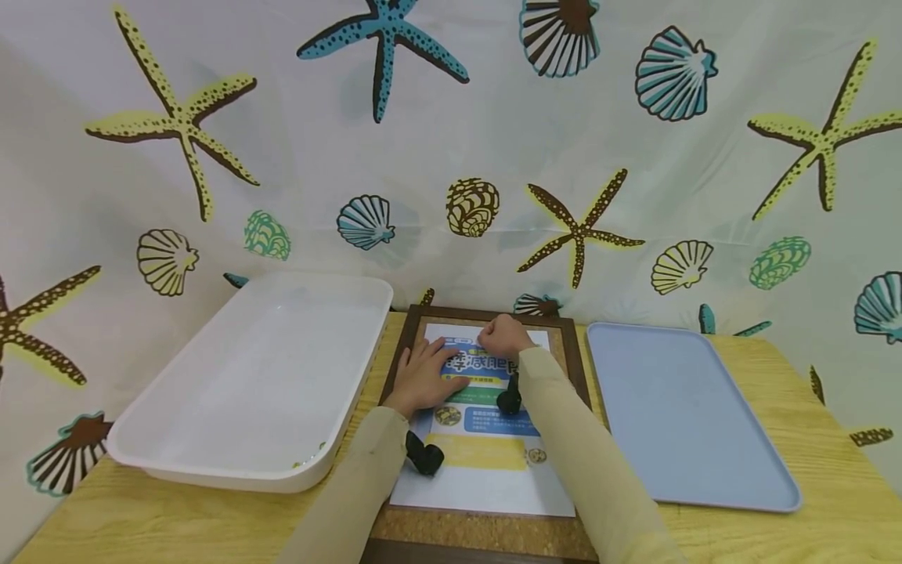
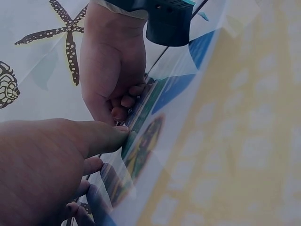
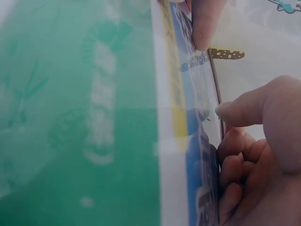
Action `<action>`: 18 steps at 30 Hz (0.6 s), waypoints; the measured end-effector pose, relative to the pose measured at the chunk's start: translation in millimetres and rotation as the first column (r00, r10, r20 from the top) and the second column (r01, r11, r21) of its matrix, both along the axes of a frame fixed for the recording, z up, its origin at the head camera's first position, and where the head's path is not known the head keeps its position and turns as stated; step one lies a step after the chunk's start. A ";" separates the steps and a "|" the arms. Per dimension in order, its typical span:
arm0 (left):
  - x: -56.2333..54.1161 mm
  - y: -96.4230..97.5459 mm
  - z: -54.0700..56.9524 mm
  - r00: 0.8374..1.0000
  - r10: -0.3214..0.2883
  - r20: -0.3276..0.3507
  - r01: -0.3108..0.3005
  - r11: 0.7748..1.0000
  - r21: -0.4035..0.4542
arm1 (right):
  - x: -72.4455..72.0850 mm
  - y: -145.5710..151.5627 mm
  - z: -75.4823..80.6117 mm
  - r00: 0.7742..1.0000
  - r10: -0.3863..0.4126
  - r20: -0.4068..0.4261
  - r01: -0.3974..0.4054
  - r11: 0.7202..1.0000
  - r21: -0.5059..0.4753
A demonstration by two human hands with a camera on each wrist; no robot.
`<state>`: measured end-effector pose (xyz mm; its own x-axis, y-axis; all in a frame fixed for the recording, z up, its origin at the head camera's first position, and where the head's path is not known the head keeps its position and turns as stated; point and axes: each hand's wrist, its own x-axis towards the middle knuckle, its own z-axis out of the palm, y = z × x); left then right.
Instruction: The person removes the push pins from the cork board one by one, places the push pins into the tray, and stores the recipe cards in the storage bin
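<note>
A glossy printed poster (image 1: 486,487) lies on a cork board (image 1: 486,526) with a dark wooden frame (image 1: 582,368). My left hand (image 1: 420,377) rests on the poster's upper left part, fingers spread and fairly straight. Near the poster's top edge is my right hand (image 1: 504,337), its fingers curled in and its thumb against the sheet. In the right wrist view, the right thumb (image 3: 249,107) points at the poster's edge, with a faint green spot by its tip; whether it presses a small thing cannot be made out. The left wrist view shows the left thumb (image 2: 106,136) close to the right hand (image 2: 115,66).
A deep white tray (image 1: 232,376) stands at the left, with a few tiny yellow-green bits in its near corner. A flat light-blue tray (image 1: 683,415) lies at the right on the wood-grain table (image 1: 796,399). A curtain (image 1: 451,157) printed with starfish and shells hangs behind.
</note>
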<state>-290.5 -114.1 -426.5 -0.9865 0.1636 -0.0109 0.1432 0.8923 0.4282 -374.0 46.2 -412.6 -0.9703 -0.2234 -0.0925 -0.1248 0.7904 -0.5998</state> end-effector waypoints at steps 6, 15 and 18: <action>0.6 -1.0 -1.3 1.000 -0.001 -0.006 0.001 1.000 0.002 | -1.0 1.1 -3.1 1.000 0.012 0.012 -0.012 1.000 -0.001; 0.0 -0.4 -2.8 1.000 0.000 -0.004 0.000 1.000 0.006 | 5.4 8.6 4.7 0.994 0.094 0.059 -0.096 0.995 0.032; -0.8 -0.4 -2.5 1.000 0.005 -0.007 -0.004 1.000 0.005 | 7.2 11.5 8.6 0.987 0.145 0.064 -0.148 0.988 0.049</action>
<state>-291.3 -114.5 -429.0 -0.9872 0.1592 -0.0029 0.1423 0.8907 0.4316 -366.7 57.6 -404.0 -0.9198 -0.3557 -0.1658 -0.2063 0.7977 -0.5667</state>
